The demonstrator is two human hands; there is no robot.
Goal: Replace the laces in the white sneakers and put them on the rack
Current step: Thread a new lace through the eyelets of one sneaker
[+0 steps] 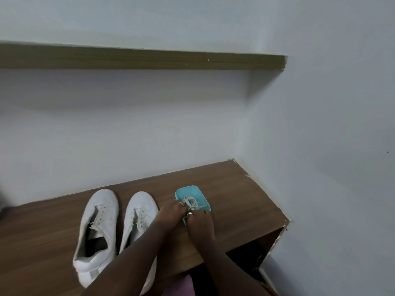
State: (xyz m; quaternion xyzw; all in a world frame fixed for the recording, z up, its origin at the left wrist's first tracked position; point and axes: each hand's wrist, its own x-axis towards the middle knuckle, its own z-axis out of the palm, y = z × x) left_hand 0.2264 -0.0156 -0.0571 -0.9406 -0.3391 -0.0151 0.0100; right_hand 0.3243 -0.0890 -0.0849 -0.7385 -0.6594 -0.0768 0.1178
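Broadly, the scene is a brown wooden top [235,199] set into a wall corner, with a long wall shelf [149,58] far above it. The two white sneakers stand side by side on the left of that top, toes pointing far: the left sneaker [96,227] and the right sneaker [140,212], both seemingly with bare eyelets. Just right of them sits a small teal tray [198,192] holding a tangle of pale laces [189,200]. Both hands meet at the tray's near end, the left hand [170,212] and right hand [199,222] each with fingers curled onto the bundle, apparently pinching it. The step in hand looks like freeing one lace; it would go best by finding a tip first and drawing it out slowly while the other hand pins the rest (a yank would likely tighten any knot or drag the light tray). No brand, label or writing can be read on anything.
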